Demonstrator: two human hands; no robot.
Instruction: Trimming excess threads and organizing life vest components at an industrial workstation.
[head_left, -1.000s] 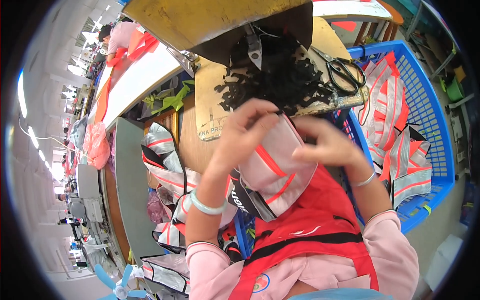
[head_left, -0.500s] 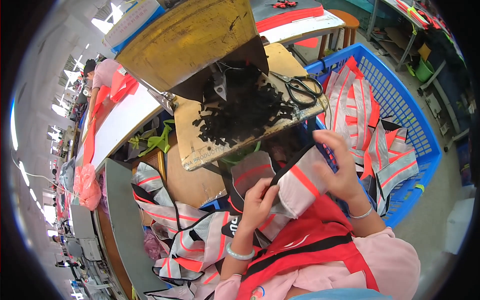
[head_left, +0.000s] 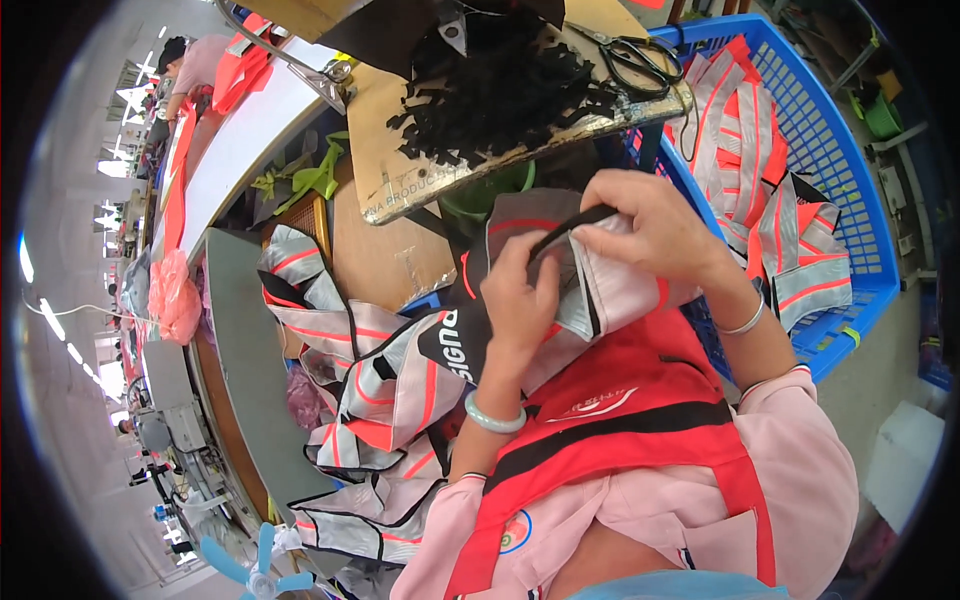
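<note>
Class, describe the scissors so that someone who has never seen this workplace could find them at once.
Start at the big blue plastic basket of grey and orange vests on the person's right. Just left of its top corner, a cardboard-covered board holds a heap of black strips. The scissors lie beside that heap: the only metal tool there, black-handled.

Above my hands, a board (head_left: 420,170) heaped with black strips (head_left: 500,90) and scissors (head_left: 640,60) overhangs and closes the way forward. My right is walled by a blue crate (head_left: 850,200) of vests; my left by draped vests (head_left: 380,390). I see open floor (head_left: 880,380) beyond the crate.
</note>
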